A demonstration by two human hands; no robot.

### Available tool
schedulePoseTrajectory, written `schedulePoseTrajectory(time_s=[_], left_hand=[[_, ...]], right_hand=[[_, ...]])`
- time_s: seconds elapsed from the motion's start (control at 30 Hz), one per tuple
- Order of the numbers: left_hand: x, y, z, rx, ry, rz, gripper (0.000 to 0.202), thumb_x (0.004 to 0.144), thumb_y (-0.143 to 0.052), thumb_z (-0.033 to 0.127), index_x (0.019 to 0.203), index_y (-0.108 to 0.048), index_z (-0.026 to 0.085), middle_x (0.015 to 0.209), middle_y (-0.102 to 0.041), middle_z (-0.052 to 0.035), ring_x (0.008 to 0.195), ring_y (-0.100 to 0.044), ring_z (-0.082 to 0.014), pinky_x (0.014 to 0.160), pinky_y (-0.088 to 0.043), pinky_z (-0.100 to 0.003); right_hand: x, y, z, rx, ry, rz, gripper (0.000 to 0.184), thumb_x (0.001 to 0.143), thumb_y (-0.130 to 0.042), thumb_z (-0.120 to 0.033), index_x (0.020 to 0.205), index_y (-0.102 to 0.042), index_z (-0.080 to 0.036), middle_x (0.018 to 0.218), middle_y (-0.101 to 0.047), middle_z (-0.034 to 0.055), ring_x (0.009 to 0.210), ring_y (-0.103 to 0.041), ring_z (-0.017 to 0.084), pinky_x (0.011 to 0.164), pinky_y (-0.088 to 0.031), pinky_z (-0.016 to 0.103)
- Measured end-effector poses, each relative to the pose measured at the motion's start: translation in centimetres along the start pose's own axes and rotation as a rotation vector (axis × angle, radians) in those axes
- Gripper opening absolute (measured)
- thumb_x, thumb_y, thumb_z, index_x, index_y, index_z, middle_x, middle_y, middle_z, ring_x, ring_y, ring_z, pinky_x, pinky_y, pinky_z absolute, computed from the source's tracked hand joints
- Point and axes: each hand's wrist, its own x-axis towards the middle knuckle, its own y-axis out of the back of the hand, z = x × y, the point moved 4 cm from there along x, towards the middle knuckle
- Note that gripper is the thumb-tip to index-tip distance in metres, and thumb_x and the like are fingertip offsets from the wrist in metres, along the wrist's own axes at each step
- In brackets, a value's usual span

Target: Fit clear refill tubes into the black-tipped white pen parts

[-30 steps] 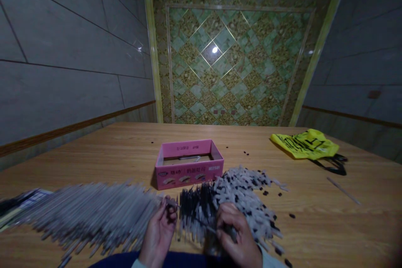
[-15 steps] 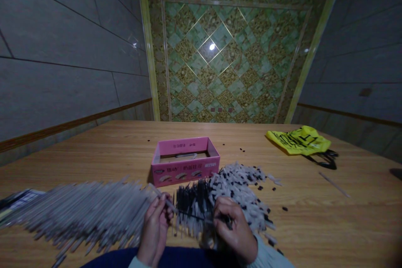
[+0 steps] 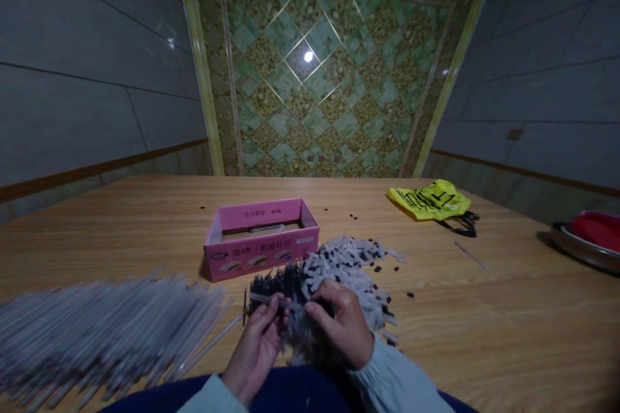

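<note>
My left hand [image 3: 265, 335] pinches a slim translucent plastic tube [image 3: 260, 298] that lies nearly level over the heap. At the tube's right end, my right hand [image 3: 341, 322] is closed with thumb and fingertips together; what is between them is hidden. Under and behind my hands are thin black sticks [image 3: 274, 281], bunched together. Past my right hand spreads a heap of short whitish pieces [image 3: 341, 258] mixed with small black bits. To the left, many long clear tubes [image 3: 106, 322] lie side by side.
A pink open box [image 3: 264, 255] stands behind the sticks with a few clear slender items inside. Farther right lie a yellow bag [image 3: 431, 200] with black handles and a lone thin stick [image 3: 472, 256]. A metal-rimmed dish with red in it [image 3: 595, 239] sits at the right edge.
My hands have come closer together, and the thin black rod seen between them before no longer shows. The view has swung right, bringing in the red dish.
</note>
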Motion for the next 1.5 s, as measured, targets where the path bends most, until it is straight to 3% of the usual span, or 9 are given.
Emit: schedulePoseTrajectory(time_s=[0.13,0.23,0.5,0.67,1.0,1.2,1.5], left_hand=[[0.3,0.9,1.5,-0.064,-0.034,-0.015,0.022,0.080,-0.046,-0.002,0.078,-0.065,0.010,0.071,-0.069,-0.0070,0.055,-0.064,-0.0108,0.049,-0.055,-0.018],[0.6,1.4,2.3,-0.097,-0.053,-0.014,0.023,0.082,-0.045,-0.001,0.077,-0.064,0.010,0.071,-0.067,-0.0066,0.054,-0.063,-0.0094,0.049,-0.055,-0.016],[0.0,1.5,1.3,-0.218,0.100,-0.037,0.020,0.088,-0.040,0.008,0.085,-0.060,0.009,0.074,-0.063,-0.0061,0.053,-0.062,-0.0063,0.045,-0.053,-0.013],[-0.1,1.3,1.6,-0.264,0.086,-0.054,0.019,0.089,-0.040,0.011,0.094,-0.059,0.010,0.069,-0.062,-0.0033,0.050,-0.060,-0.0056,0.043,-0.052,-0.012],[-0.7,0.8,1.3,-0.352,0.117,-0.009,0.018,0.090,-0.040,0.014,0.082,-0.055,0.010,0.067,-0.060,-0.0025,0.047,-0.060,-0.0051,0.041,-0.052,-0.011],[-1.1,0.5,1.9,-0.352,0.068,-0.034,0.019,0.090,-0.039,0.016,0.081,-0.055,0.011,0.065,-0.059,-0.0014,0.047,-0.059,-0.0056,0.042,-0.052,-0.012],[-0.5,1.2,1.6,-0.149,-0.029,0.022,0.017,0.088,-0.045,0.015,0.076,-0.056,0.008,0.062,-0.060,-0.0037,0.046,-0.058,-0.0053,0.042,-0.050,-0.012]], right_hand=[[-0.6,-0.4,0.0,-0.379,0.010,-0.368,0.008,0.072,-0.063,-0.027,0.070,-0.066,-0.020,0.072,-0.065,0.0028,0.067,-0.060,0.017,0.056,-0.035,0.024],[-1.4,-1.3,0.0,-0.605,0.007,-0.503,0.009,0.068,-0.059,-0.018,0.069,-0.068,-0.018,0.074,-0.069,0.0071,0.066,-0.062,0.020,0.055,-0.035,0.026],[-2.0,-3.0,-0.5,-0.708,0.040,-0.487,0.017,0.067,-0.052,-0.010,0.072,-0.067,-0.016,0.076,-0.069,0.0110,0.067,-0.065,0.022,0.054,-0.037,0.027],[-2.0,-3.0,-0.7,-0.721,0.056,-0.477,0.017,0.067,-0.053,-0.011,0.073,-0.068,-0.014,0.075,-0.070,0.0126,0.070,-0.066,0.023,0.056,-0.040,0.027],[-2.1,-3.5,-0.3,-0.779,-0.033,-0.469,0.020,0.071,-0.051,-0.011,0.072,-0.070,-0.013,0.076,-0.070,0.0139,0.074,-0.067,0.027,0.060,-0.044,0.029],[-2.1,-3.5,-0.2,-0.741,0.026,-0.442,0.019,0.074,-0.050,-0.010,0.077,-0.067,-0.016,0.077,-0.070,0.0094,0.073,-0.066,0.023,0.058,-0.041,0.026],[-1.8,-3.2,-0.5,-0.721,0.074,-0.464,0.016,0.072,-0.051,-0.014,0.078,-0.066,-0.018,0.077,-0.069,0.0081,0.072,-0.065,0.021,0.056,-0.036,0.025]])
